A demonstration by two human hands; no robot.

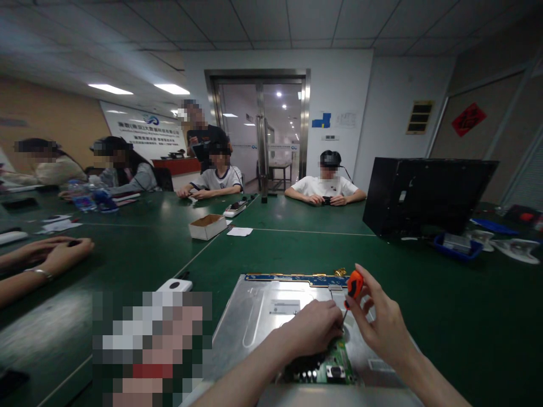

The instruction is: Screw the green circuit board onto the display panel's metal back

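My right hand (384, 316) grips the orange and black handle of a screwdriver (355, 284) between thumb and fingers. The thin shaft slants down to the fingertips of my left hand (316, 325). That hand is closed by the shaft's lower end, over a green circuit board (343, 359); whatever its fingers hold is hidden. Under both hands lies a silvery metal panel (254, 308), with a narrow blue circuit strip (282, 277) along its far edge. The screwdriver's tip cannot be made out.
A white power strip (175, 284), partly blurred out, lies left of the panel. Another person's hands (63, 257) rest farther left. Beyond are a small open box (207, 227), a large black screen housing (424, 195) and a blue tray (458, 249). Several people sit around the green table (144, 249).
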